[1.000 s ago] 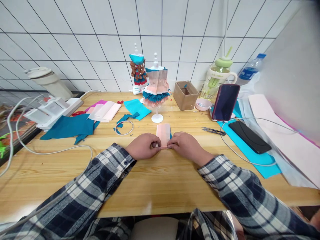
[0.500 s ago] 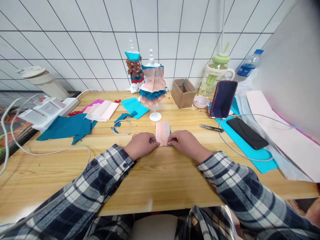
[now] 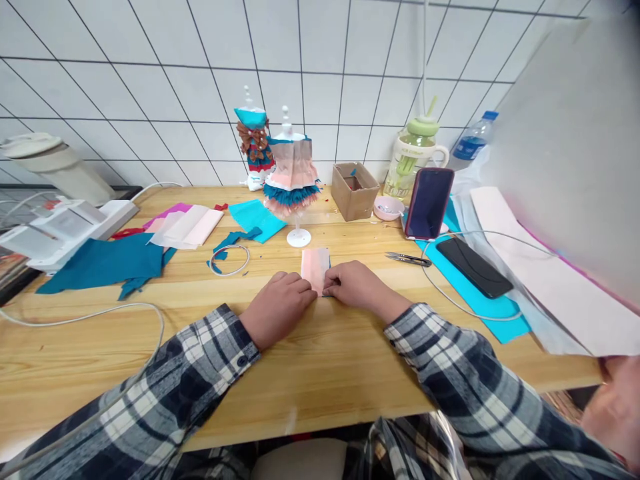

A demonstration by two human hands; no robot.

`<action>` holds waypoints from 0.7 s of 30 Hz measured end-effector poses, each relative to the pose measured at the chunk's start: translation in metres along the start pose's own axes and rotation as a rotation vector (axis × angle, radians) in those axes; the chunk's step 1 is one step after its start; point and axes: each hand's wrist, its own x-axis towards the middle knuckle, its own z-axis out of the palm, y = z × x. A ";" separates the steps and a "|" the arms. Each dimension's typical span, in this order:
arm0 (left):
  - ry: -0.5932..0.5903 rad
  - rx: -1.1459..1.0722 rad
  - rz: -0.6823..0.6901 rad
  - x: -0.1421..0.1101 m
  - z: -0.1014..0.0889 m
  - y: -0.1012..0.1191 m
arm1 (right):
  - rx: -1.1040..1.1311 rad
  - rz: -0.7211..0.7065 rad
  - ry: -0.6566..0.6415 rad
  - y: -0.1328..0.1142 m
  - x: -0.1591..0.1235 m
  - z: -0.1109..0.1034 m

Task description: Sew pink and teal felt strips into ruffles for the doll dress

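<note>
A small rectangle of pink crepe paper (image 3: 314,265) lies on the table before me, with a dark teal layer showing at its right edge. My left hand (image 3: 279,305) is closed, its fingertips on the paper's lower left corner. The back of that hand faces up and its thumb is mostly hidden. On the other side, my right hand (image 3: 354,285) pinches the paper near its lower right edge. Behind the paper stands a small white dress form (image 3: 299,237) wearing a pink bodice (image 3: 293,163) above a teal and pink ruffled skirt (image 3: 291,195).
Thread snips (image 3: 407,259) and a phone (image 3: 473,267) lie to the right. Another phone (image 3: 430,203) stands upright near a cardboard box (image 3: 354,193). Left are a bangle-like ring (image 3: 230,272), teal paper (image 3: 105,260) and a power strip (image 3: 75,233). A second dressed form (image 3: 255,143) stands behind.
The narrow strip pinched up along the paper's lower edge now lies flatter. My left hand has rolled knuckles-up, and my right fingers have moved inward over the paper. The view has shifted right.
</note>
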 end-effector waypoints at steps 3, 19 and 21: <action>0.002 -0.014 -0.057 0.001 0.003 0.001 | 0.056 -0.001 0.008 0.005 -0.001 0.000; 0.068 -0.229 -0.131 0.004 0.006 -0.011 | -0.462 -0.208 -0.084 -0.012 -0.017 -0.008; 0.075 -0.237 -0.127 0.003 0.008 -0.015 | -0.481 -0.190 -0.080 -0.012 -0.016 -0.007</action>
